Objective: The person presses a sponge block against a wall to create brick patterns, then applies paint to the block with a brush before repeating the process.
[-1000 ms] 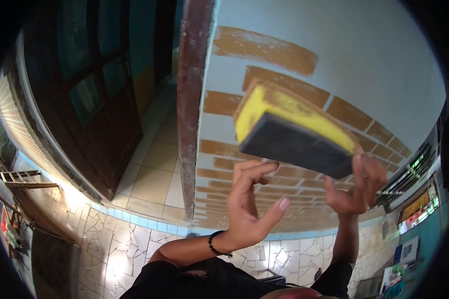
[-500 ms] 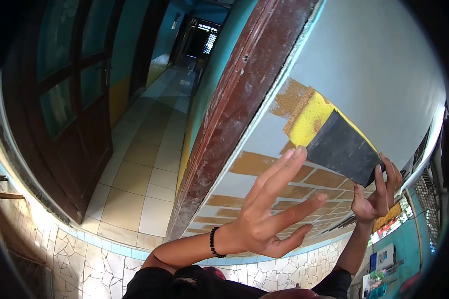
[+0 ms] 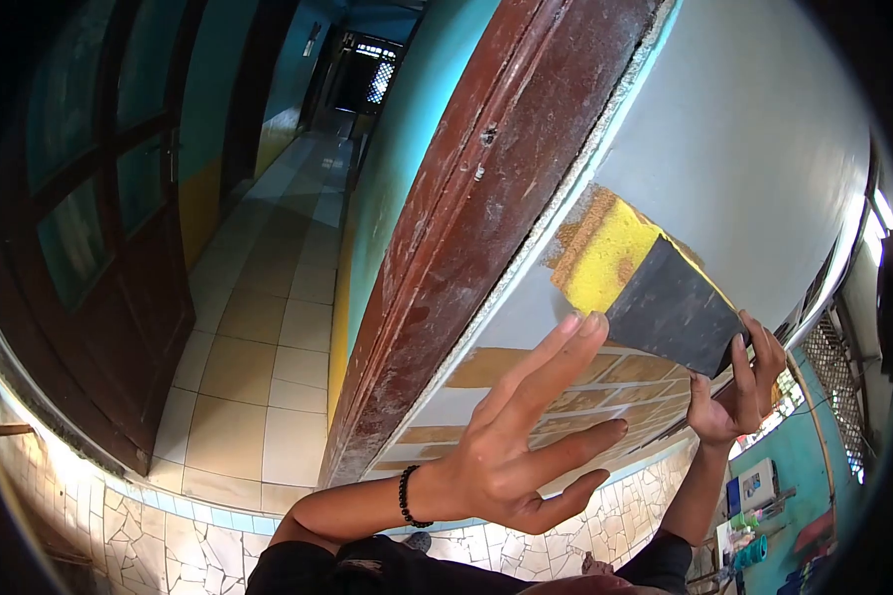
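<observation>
A yellow sponge (image 3: 606, 260) lies against the grey-white wall, brown paint along its left edge. A flat black sheet (image 3: 670, 302) covers its right part. My right hand (image 3: 734, 397) grips the right end of the sponge and sheet, thumb below and fingers at the side. My left hand (image 3: 526, 446), with a black bead bracelet (image 3: 408, 496) on its wrist, has its fingers spread. Two of its fingertips are at the sponge's lower left corner. Brown painted brick shapes (image 3: 585, 402) show on the wall below, partly hidden by my left hand.
A dark red wooden door frame (image 3: 466, 208) borders the wall's left edge. Beyond it, a tiled corridor (image 3: 238, 347) runs back past a brown door (image 3: 119, 327) with glass panes. Cracked-stone paving (image 3: 179, 540) is underfoot. Various items stand by a teal wall (image 3: 799, 476) at the right.
My view has shifted slightly. The sponge sits closer to the wall's left edge and covers more of the brown patch behind it. Both hands keep nearly the same pose.
</observation>
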`<state>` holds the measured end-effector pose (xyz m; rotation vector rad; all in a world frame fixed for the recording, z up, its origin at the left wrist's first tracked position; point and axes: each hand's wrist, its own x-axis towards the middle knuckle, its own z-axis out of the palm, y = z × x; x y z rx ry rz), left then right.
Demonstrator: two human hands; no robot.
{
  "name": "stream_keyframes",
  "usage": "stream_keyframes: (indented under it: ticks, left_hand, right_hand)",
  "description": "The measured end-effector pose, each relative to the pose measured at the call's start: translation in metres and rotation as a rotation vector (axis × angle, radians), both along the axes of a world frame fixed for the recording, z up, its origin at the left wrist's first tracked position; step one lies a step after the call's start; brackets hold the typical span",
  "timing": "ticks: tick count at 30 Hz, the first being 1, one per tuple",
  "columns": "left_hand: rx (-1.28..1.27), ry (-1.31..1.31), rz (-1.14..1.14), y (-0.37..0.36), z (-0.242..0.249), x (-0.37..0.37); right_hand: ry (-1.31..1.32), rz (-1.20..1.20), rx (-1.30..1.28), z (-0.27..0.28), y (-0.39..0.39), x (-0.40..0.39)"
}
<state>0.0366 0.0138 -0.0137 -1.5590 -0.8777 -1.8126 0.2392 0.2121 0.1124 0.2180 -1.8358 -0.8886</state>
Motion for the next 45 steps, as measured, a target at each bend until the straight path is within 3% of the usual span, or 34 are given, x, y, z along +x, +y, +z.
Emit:
stream_keyframes:
  ticks: [4, 10, 16, 25, 28, 34, 45]
  left_hand:
    - [0.056, -0.048, -0.105, -0.003, 0.005, 0.003]
    - [0.022, -0.001, 0.04, 0.005, -0.003, -0.005]
    - [0.028, -0.069, -0.086, -0.002, 0.002, -0.001]
    - [0.01, -0.063, -0.1, -0.001, 0.001, -0.001]
    - [0.01, -0.07, -0.067, 0.0, 0.001, 0.0]
    - [-0.094, -0.005, 0.327, 0.0, 0.003, -0.001]
    - [-0.191, 0.055, 0.49, -0.004, 0.003, -0.001]
  right_hand:
    - [-0.002, 0.011, 0.002, -0.001, 0.002, -0.003]
    - [0.002, 0.006, 0.015, 0.0, 0.001, -0.006]
    - [0.004, 0.007, 0.012, 0.001, 0.003, -0.01]
    - [-0.007, -0.01, 0.004, 0.001, 0.003, -0.01]
    - [-0.017, -0.022, 0.01, 0.004, 0.003, -0.009]
    - [-0.05, -0.032, -0.002, 0.008, 0.0, -0.006]
    - [0.001, 0.01, -0.053, 0.005, 0.004, -0.012]
